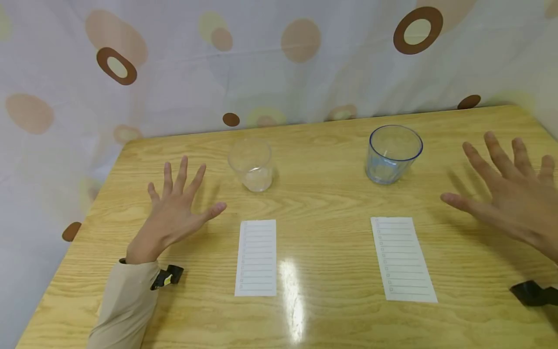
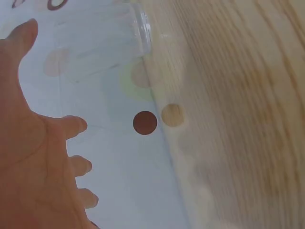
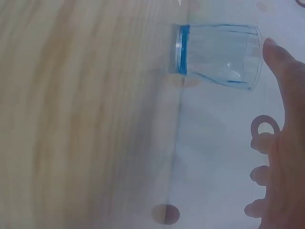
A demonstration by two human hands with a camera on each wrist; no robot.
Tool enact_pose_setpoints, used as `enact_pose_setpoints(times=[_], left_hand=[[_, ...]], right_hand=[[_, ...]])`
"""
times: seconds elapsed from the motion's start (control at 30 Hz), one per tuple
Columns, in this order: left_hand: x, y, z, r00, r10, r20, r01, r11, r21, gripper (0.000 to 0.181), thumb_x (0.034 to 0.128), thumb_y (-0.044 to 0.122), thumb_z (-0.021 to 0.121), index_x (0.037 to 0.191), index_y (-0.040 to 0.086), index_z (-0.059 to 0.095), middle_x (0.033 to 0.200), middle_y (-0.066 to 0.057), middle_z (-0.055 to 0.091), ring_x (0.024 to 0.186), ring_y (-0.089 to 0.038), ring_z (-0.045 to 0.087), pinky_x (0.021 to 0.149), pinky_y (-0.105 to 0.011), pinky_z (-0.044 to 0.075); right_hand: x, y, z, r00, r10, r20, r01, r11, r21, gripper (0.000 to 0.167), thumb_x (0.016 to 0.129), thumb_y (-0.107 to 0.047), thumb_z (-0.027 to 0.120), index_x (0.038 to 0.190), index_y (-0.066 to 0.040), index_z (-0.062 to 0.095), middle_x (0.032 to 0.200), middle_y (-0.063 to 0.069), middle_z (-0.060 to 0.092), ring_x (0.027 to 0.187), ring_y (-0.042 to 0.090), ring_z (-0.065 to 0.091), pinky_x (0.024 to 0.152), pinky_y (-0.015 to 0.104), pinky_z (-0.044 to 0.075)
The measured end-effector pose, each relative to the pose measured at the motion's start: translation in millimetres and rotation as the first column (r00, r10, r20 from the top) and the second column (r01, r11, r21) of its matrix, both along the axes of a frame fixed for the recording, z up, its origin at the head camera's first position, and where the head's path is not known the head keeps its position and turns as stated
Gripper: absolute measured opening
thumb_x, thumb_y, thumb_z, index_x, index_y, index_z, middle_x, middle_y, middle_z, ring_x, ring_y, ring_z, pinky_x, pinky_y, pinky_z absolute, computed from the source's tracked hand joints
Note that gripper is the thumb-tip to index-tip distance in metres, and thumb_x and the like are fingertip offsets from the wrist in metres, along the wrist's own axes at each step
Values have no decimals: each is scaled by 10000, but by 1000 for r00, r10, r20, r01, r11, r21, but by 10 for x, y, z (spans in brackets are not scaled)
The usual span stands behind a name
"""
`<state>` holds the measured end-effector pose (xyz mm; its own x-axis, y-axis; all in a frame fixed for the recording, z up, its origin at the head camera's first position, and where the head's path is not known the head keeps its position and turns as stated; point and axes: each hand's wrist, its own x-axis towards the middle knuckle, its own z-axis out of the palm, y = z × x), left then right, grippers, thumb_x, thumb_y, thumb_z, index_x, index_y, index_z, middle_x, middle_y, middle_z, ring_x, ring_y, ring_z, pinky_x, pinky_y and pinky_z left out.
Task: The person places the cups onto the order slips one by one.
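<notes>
The bench (image 1: pixel 331 274) is pale yellow wood with wavy grain, its glossy surface catching a bright streak of light at the lower centre of the frame; behind it, across the top, hangs a whitish cloth (image 1: pixel 174 72) printed with rounded brown, tan and yellow-green spots. A colourless clear cup (image 1: pixel 250 165) stands upright just left of centre, round-mouthed and narrowing to its base, the wood showing through its wall. A bluish clear tumbler (image 1: pixel 390 155) stands upright right of centre, with a dark blue rim, panelled sides and, in the right wrist view, a strong blue band at its base; whether either vessel holds a clear liquid I cannot tell. Below each lies a flat strip of white paper, the left slip (image 1: pixel 256 259) and the right slip (image 1: pixel 403 259), both ruled with lines and small checkboxes. The left hand (image 1: pixel 172 213), at left of the frame above a beige sleeve (image 1: pixel 126 300), has its grip released, fingers spread wide, near the colourless cup but apart from it. The right hand (image 1: pixel 519 198), at the right edge, is likewise splayed, its grip free of the tumbler, thumb pointing towards it.
</notes>
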<state>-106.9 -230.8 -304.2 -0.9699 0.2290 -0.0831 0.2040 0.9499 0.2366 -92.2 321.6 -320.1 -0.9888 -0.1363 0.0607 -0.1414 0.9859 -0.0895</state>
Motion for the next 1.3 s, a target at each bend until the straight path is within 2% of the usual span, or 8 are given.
enact_pose_setpoints(times=[0.17,0.33,0.43,0.57,0.63,0.77,0.97,1.3], left_hand=[[-49,25,90,999,2,-43,2,995,100,928,906,679,437,1564,193,-3,1611,-86,-101,1443,-387,-136,1055,-731,53],[-105,107,213,996,19,-84,4,965,263,923,913,615,501,1563,138,52,1611,-91,91,1465,-339,98,1119,-599,177],[-152,190,264,995,12,-96,16,956,293,933,901,621,518,1559,107,103,1598,-109,154,1452,-336,167,1129,-559,201],[-239,303,290,996,-8,-93,38,947,319,959,878,631,549,1555,95,132,1586,-109,189,1447,-319,193,1137,-530,213],[-283,352,287,996,-12,-85,40,943,329,973,862,645,562,1555,108,141,1583,-95,199,1446,-304,200,1141,-517,216],[-358,434,270,997,-10,-72,34,935,352,991,837,659,586,1551,111,172,1580,-76,218,1449,-284,198,1149,-501,205],[-420,513,230,1000,-5,-27,14,927,375,1019,816,673,601,1548,103,181,1580,-68,217,1450,-268,193,1151,-479,213],[-460,522,174,1000,2,-2,-1,920,392,1034,813,666,613,1541,68,189,1572,-97,239,1438,-300,226,1130,-514,247]], right_hand=[[46,-175,116,996,62,-68,-67,994,-85,960,892,-598,539,1564,-156,15,1596,98,-134,1417,447,-143,1020,730,-132],[104,-513,367,969,169,-180,-198,968,-157,984,861,-589,603,1564,-127,93,1612,95,-35,1455,357,-85,1081,662,-111],[141,-743,442,934,243,-262,-299,933,-199,964,864,-607,599,1555,-95,162,1608,136,61,1467,342,-20,1116,625,-65],[178,-1050,412,851,344,-396,-458,856,-241,902,910,-656,472,1518,-24,261,1564,212,214,1455,380,98,1143,594,31],[196,-1190,377,824,385,-415,-510,824,-248,898,922,-669,404,1510,-4,270,1554,216,242,1451,382,121,1152,570,60],[263,-1443,295,831,453,-324,-539,800,-263,878,936,-586,499,1515,15,229,1581,174,194,1463,344,98,1173,500,63],[338,-1779,183,852,502,-148,-523,806,-276,898,881,-407,691,1497,58,233,1585,180,168,1459,349,119,1176,478,89],[373,-2082,66,844,534,-50,-523,797,-303,887,875,-446,687,1474,74,289,1556,201,246,1435,338,224,1118,512,265]])
